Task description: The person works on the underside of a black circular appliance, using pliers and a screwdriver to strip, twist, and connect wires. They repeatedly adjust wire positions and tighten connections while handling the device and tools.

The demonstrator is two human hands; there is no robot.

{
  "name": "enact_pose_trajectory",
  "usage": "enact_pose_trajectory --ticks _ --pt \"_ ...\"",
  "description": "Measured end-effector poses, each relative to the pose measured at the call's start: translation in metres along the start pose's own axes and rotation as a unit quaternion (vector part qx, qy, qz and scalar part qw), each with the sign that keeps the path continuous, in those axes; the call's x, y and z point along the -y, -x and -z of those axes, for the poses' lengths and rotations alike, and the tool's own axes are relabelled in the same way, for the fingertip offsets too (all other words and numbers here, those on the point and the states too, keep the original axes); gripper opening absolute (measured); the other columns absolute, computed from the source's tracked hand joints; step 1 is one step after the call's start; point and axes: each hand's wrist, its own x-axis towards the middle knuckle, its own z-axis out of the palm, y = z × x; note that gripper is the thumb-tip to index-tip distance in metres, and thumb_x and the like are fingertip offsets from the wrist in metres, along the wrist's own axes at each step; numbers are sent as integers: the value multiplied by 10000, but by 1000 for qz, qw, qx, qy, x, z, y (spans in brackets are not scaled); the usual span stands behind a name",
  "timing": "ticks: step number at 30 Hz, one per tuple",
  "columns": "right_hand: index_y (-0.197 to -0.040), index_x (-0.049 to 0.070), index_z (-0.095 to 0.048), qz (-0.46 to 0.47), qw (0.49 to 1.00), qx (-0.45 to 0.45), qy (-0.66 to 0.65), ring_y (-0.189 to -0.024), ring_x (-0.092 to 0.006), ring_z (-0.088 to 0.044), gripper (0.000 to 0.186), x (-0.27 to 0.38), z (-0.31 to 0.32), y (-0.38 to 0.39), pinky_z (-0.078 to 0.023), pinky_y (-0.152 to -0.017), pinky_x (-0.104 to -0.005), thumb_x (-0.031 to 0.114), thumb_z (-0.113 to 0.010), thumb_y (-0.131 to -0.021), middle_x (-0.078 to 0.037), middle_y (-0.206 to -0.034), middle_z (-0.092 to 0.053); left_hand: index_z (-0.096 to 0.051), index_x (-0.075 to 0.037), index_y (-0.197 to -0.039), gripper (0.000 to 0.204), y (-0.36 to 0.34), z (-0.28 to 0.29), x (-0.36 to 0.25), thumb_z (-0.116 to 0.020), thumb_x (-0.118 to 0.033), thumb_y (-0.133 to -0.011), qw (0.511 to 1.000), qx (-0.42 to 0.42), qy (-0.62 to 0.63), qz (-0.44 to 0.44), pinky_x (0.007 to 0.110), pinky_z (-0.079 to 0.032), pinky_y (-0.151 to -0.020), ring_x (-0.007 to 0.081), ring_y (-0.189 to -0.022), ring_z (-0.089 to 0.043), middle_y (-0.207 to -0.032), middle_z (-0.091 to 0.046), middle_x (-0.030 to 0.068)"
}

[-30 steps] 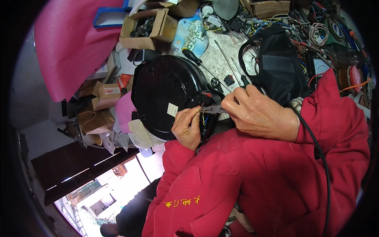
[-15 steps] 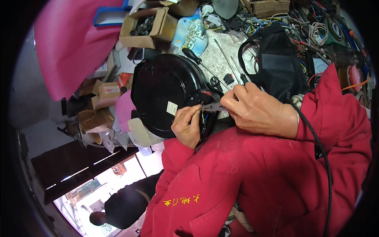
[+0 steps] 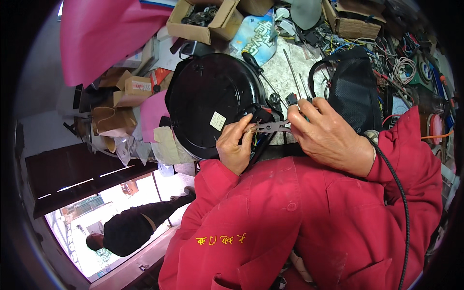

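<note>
Pliers [image 3: 271, 127]: metal nose pokes out of the right hand [image 3: 332, 136], which is wrapped round the handles, so those are mostly buried. Can't tell whether the jaws are biting anything.
Left hand [image 3: 235, 147]: thumb and forefinger narrowed right at the pliers' tip. Whatever is between them is too tiny to make out, so no idea if it's pinched.
Black round appliance [image 3: 208, 92]: lying on the worktop [image 3: 275, 68], pale sticker [image 3: 217, 121] on it. The left hand covers part of its near edge.
Wires [image 3: 261, 140]: yellow and blue bits below the pliers, ends hidden.
Screwdriver [image 3: 251, 62]: black handle, just beside the appliance's far right edge.
Mesh bag [image 3: 354, 92]: black, right behind the right hand, blocking some of the bench clutter.
Cardboard box [image 3: 188, 32]: open, dark parts inside, too murky to identify.
Pink sheet [image 3: 106, 38]: cut off up top, covers the upper left.
Bystander [image 3: 129, 233]: dark clothes, lower left, well apart.
</note>
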Motion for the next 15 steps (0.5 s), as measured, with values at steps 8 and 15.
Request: enact_pose_trajectory --ticks 8,15 --pt "-917 1 -751 18 999 -4 -38 -946 -213 -543 201 -1 0 -4 -424 -799 -343 177 -661 -890 -73 -1035 -560 -644 -8 -1378 479 -1 2 1 -713 65 -910 995 14 -56 -78 313 -568 -875 217 -960 -731 -1045 -801 94" --pt "-871 7 -746 43 999 -10 -2 -939 -218 -541 180 -2 6 -5 -425 -805 -354 164 -658 -873 -69 -1040 -552 -670 -6 -1316 498 -1 2 3 -716 110 -834 996 15 -34 -85 363 -557 -874 270 -948 -726 -1002 -798 92"
